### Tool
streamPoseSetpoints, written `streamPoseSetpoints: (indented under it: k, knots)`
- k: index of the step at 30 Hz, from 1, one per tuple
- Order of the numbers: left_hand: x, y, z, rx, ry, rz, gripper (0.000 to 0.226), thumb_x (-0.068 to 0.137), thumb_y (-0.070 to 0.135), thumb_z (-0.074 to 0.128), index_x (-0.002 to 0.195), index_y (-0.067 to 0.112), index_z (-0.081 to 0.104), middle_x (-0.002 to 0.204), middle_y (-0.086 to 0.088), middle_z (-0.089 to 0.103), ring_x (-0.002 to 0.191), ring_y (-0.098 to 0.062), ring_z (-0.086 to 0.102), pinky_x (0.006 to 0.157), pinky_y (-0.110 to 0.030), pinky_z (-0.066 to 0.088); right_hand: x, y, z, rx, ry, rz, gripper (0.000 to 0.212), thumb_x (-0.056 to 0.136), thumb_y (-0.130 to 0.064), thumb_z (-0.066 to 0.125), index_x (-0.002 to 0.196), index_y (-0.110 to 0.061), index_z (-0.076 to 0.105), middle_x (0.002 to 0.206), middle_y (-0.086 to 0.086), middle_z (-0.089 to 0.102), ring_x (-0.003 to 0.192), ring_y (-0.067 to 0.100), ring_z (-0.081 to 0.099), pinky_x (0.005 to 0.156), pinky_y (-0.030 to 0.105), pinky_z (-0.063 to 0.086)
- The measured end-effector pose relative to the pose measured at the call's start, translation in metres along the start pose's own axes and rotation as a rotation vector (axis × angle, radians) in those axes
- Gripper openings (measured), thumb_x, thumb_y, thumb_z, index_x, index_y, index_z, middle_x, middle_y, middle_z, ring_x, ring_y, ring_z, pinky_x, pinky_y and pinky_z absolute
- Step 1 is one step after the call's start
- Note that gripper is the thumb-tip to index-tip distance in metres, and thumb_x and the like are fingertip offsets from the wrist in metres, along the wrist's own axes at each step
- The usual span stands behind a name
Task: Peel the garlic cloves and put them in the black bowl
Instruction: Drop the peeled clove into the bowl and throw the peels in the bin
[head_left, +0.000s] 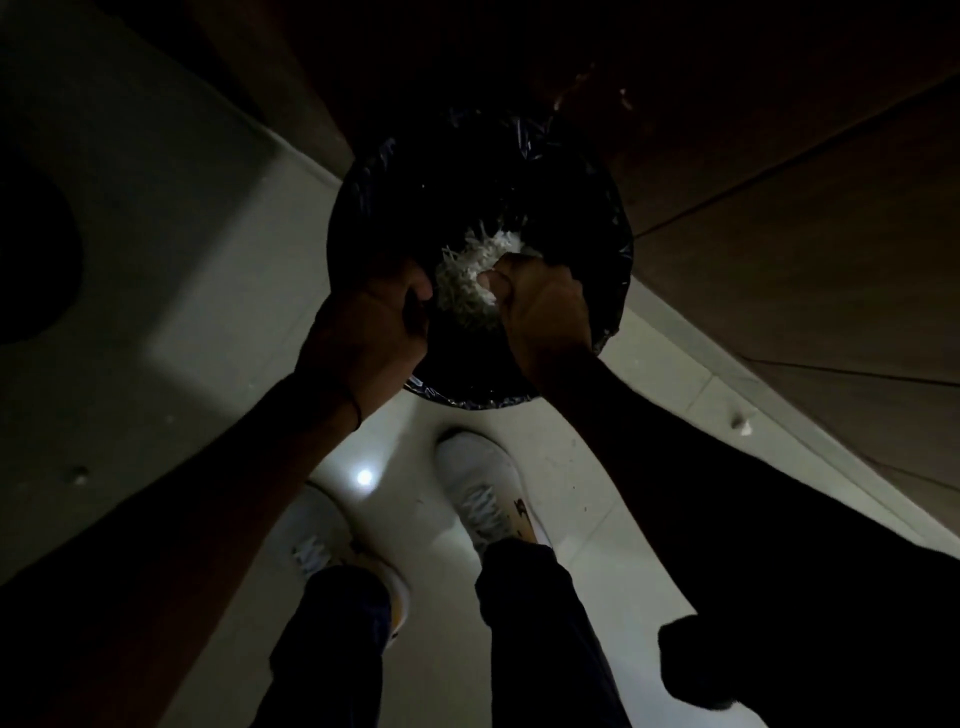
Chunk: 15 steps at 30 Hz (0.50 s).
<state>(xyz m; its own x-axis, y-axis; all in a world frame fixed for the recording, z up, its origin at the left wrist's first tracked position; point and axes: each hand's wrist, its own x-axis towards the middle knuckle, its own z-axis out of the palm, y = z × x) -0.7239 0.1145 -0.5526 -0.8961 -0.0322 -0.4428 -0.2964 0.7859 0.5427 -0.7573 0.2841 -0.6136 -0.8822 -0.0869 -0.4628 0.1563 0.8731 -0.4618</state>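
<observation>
The scene is very dim. A heap of white garlic peels (475, 275) lies between my two hands, above a round bin lined with a black plastic bag (615, 244). My left hand (371, 319) has its fingers curled round a dark edge at the left side of the peels. It is too dark to tell whether that edge is the black bowl or the bag. My right hand (540, 306) is curled into a fist on the right of the heap, its thumb against the peels. No peeled cloves are visible.
I stand on a pale tiled floor (597, 499), my two white shoes (483, 493) just short of the bin. A brown wooden cabinet front (779, 234) rises behind and to the right of it. A pale surface (182, 234) lies to the left.
</observation>
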Motion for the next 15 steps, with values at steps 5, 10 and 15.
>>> streamPoseSetpoints:
  k: [5, 10, 15]
  knots:
    - [-0.004, -0.002, 0.002, -0.004, -0.001, 0.011, 0.042, 0.08, 0.027, 0.043, 0.111, 0.013, 0.067, 0.119, -0.007, 0.065, 0.11, -0.032, 0.06, 0.091, -0.041, 0.049, -0.006, -0.003, -0.007, -0.073, 0.031, -0.115, 0.022, 0.087, 0.004, 0.057, 0.104, -0.002, 0.07, 0.125, 0.023, 0.059, 0.115, 0.042, 0.057, 0.096, 0.045, 0.052]
    - [-0.012, 0.003, -0.006, 0.015, -0.005, 0.023, 0.045, 0.08, 0.024, 0.044, 0.115, 0.011, 0.069, 0.117, -0.013, 0.067, 0.111, -0.036, 0.06, 0.091, -0.036, 0.046, -0.012, -0.009, -0.016, 0.044, -0.038, -0.072, 0.02, 0.086, -0.009, 0.049, 0.086, -0.01, 0.069, 0.087, 0.016, 0.064, 0.083, 0.035, 0.062, 0.077, 0.037, 0.052]
    - [-0.022, 0.018, -0.022, 0.002, -0.03, -0.021, 0.053, 0.08, 0.029, 0.043, 0.127, 0.019, 0.065, 0.122, -0.012, 0.066, 0.113, -0.036, 0.06, 0.096, -0.045, 0.051, -0.022, -0.019, -0.039, -0.121, -0.199, -0.138, 0.053, 0.086, -0.003, 0.066, 0.136, -0.019, 0.06, 0.163, 0.006, 0.028, 0.153, 0.034, 0.014, 0.122, 0.051, 0.022]
